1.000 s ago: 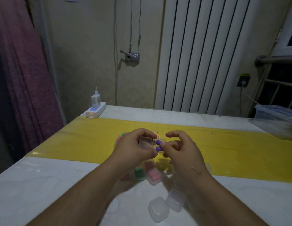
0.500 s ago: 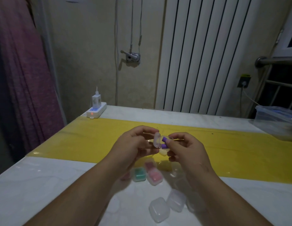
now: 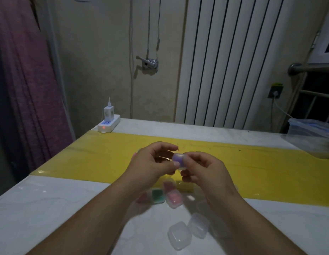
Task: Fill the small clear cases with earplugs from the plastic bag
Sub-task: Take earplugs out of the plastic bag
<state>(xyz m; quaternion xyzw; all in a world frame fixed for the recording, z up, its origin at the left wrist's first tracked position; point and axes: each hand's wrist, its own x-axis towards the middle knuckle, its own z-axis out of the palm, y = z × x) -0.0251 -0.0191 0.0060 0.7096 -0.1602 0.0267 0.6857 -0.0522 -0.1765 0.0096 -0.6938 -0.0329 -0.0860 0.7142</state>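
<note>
A small clear case [image 3: 179, 159] with purple earplugs inside is held above the table between both hands. My left hand [image 3: 152, 163] pinches it from the left with thumb and fingertips. My right hand [image 3: 201, 170] grips it from the right. Below the hands lie filled cases: a green one [image 3: 157, 196] and a pink one [image 3: 173, 198], with others partly hidden. Two empty clear cases [image 3: 179, 235] [image 3: 198, 225] lie nearer to me. The plastic bag of earplugs is mostly hidden behind my hands.
The white marble table [image 3: 40, 208] carries a yellow strip [image 3: 97, 157] across it. A power strip with a charger [image 3: 108, 122] sits at the far left corner. A clear plastic box [image 3: 311, 133] stands at the far right edge. A radiator lines the wall behind.
The purple earplugs held at my right fingertips have gone into the case. The case has turned and now appears closed between both hands.
</note>
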